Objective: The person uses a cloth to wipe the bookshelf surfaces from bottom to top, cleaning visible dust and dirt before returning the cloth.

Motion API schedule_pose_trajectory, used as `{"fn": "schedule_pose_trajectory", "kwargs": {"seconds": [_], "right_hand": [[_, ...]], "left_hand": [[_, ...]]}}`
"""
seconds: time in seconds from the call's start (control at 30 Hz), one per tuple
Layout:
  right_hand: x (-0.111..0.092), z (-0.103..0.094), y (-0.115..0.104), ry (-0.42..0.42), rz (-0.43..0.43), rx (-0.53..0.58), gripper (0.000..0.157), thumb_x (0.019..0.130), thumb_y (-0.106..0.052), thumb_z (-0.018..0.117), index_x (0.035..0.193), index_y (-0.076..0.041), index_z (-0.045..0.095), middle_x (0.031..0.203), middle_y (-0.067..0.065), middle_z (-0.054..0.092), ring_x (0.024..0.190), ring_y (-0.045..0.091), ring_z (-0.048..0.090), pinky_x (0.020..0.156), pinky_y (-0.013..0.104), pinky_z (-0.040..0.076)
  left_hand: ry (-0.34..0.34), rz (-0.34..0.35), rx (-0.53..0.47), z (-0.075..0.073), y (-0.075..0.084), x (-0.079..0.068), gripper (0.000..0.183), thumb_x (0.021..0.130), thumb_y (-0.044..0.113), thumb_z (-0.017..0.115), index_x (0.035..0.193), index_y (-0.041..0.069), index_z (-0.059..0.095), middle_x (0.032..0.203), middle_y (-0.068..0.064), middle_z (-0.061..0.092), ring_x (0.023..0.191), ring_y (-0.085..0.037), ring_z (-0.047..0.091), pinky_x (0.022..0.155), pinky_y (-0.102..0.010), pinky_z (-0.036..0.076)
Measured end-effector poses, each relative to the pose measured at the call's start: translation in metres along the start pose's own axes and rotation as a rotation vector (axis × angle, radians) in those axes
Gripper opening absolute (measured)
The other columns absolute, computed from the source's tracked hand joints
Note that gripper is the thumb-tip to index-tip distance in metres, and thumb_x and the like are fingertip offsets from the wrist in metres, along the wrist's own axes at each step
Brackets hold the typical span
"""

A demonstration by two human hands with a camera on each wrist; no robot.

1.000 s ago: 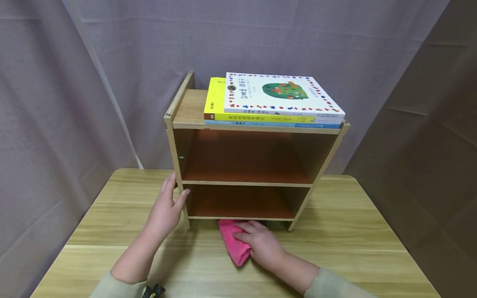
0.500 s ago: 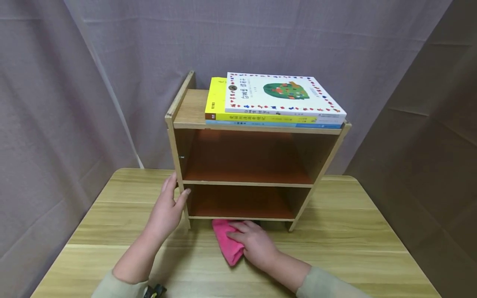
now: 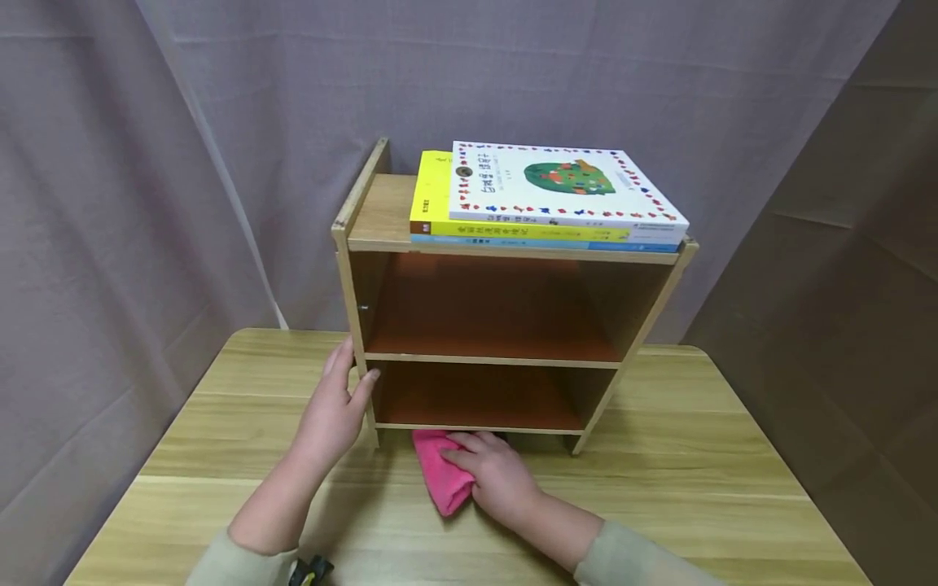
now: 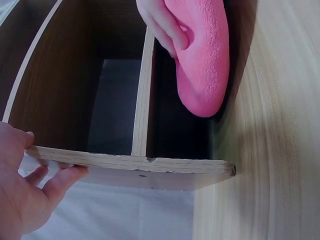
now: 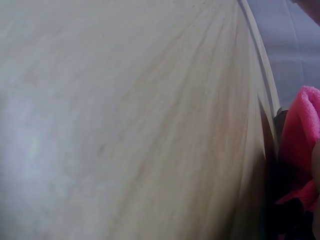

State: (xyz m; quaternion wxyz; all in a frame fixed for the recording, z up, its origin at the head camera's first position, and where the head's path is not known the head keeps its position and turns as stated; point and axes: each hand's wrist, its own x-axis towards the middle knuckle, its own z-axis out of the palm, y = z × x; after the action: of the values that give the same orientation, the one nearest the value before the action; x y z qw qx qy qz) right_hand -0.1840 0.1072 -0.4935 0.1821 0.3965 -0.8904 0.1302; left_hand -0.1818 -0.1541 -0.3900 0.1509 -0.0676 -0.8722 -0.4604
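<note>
A small wooden bookshelf [image 3: 493, 359] stands on the table. My left hand [image 3: 331, 419] grips its left side panel [image 4: 125, 162], thumb at the front edge and the other fingers on the outer face. Under the lowest board my right hand [image 3: 506, 485] holds a folded pink cloth [image 3: 443, 478]. In the left wrist view the fingers [image 4: 167, 25] curl into the cloth within the bottom gap. Part of the cloth also shows at the right edge of the right wrist view, where the hand is mostly cut off. The cloth's far end is hidden below the board.
On the shelf's top lie a white book [image 3: 572, 181], a yellow book [image 3: 432, 191] and a blue book [image 3: 469, 239], stacked flat. Grey curtains [image 3: 242, 98] hang behind the wood-grain table [image 3: 234, 391]. A small black object [image 3: 311, 570] is by the left sleeve.
My right hand has slid the pink cloth left along the gap under the shelf. The left hand keeps its hold on the side panel. The whole head view has shifted slightly.
</note>
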Motion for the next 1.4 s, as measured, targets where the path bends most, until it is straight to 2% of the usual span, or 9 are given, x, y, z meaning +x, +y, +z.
{"fn": "schedule_pose_trajectory", "kwargs": {"seconds": [0.2,0.43,0.6,0.9,1.07,1.23,1.4], "right_hand": [[0.003,0.003,-0.004,0.004,0.027,-0.007,0.063,0.065,0.007,0.066,0.121,-0.02,0.073,0.135,0.002,0.062,0.116,0.027,0.059,0.099,0.041,0.05],[0.007,0.008,-0.01,0.003,0.056,0.043,0.068,0.063,0.009,0.064,0.124,-0.018,0.071,0.137,0.003,0.059,0.117,0.027,0.057,0.1,0.039,0.049],[0.008,0.012,-0.015,-0.029,0.099,0.084,0.075,0.064,0.013,0.06,0.131,-0.018,0.067,0.141,0.008,0.056,0.122,0.028,0.055,0.101,0.04,0.049],[0.009,0.016,-0.023,-0.088,0.2,0.175,0.077,0.068,0.016,0.058,0.139,-0.015,0.06,0.146,0.016,0.05,0.126,0.045,0.051,0.101,0.05,0.047],[0.009,0.02,-0.027,-0.048,0.229,0.232,0.078,0.068,0.016,0.06,0.14,-0.014,0.059,0.147,0.016,0.048,0.128,0.044,0.05,0.103,0.05,0.046],[0.011,0.023,-0.031,-0.007,0.272,0.291,0.07,0.076,0.012,0.063,0.142,-0.01,0.056,0.147,0.015,0.048,0.131,0.039,0.048,0.104,0.048,0.046],[0.018,0.023,-0.036,-0.026,0.352,0.362,0.05,0.094,-0.005,0.063,0.142,-0.001,0.051,0.142,0.017,0.05,0.13,0.036,0.049,0.103,0.047,0.046]], "left_hand": [[0.009,0.019,-0.002,0.001,0.0,0.001,0.057,0.104,0.027,0.052,0.156,0.025,0.028,0.156,-0.009,0.031,0.139,-0.033,0.037,0.113,-0.056,0.031],[0.013,0.018,-0.001,0.001,0.0,0.0,0.059,0.104,0.026,0.052,0.157,0.024,0.026,0.156,-0.009,0.032,0.139,-0.033,0.038,0.113,-0.056,0.031],[0.019,0.022,0.007,0.002,0.001,0.0,0.059,0.104,0.026,0.052,0.157,0.024,0.026,0.155,-0.009,0.033,0.138,-0.033,0.039,0.113,-0.056,0.031],[0.025,0.018,0.018,0.002,0.0,0.0,0.059,0.104,0.025,0.052,0.157,0.024,0.027,0.155,-0.009,0.033,0.138,-0.032,0.04,0.113,-0.055,0.031],[0.024,0.017,0.023,0.002,0.001,0.0,0.059,0.104,0.025,0.052,0.157,0.024,0.027,0.156,-0.008,0.032,0.138,-0.032,0.039,0.113,-0.055,0.031],[0.02,0.01,0.025,0.002,0.002,0.0,0.059,0.104,0.025,0.052,0.157,0.023,0.026,0.157,-0.008,0.031,0.14,-0.032,0.038,0.114,-0.055,0.03],[0.019,0.008,0.032,0.002,0.002,0.0,0.06,0.104,0.025,0.051,0.158,0.021,0.024,0.157,-0.01,0.03,0.14,-0.033,0.037,0.114,-0.055,0.029]]}}
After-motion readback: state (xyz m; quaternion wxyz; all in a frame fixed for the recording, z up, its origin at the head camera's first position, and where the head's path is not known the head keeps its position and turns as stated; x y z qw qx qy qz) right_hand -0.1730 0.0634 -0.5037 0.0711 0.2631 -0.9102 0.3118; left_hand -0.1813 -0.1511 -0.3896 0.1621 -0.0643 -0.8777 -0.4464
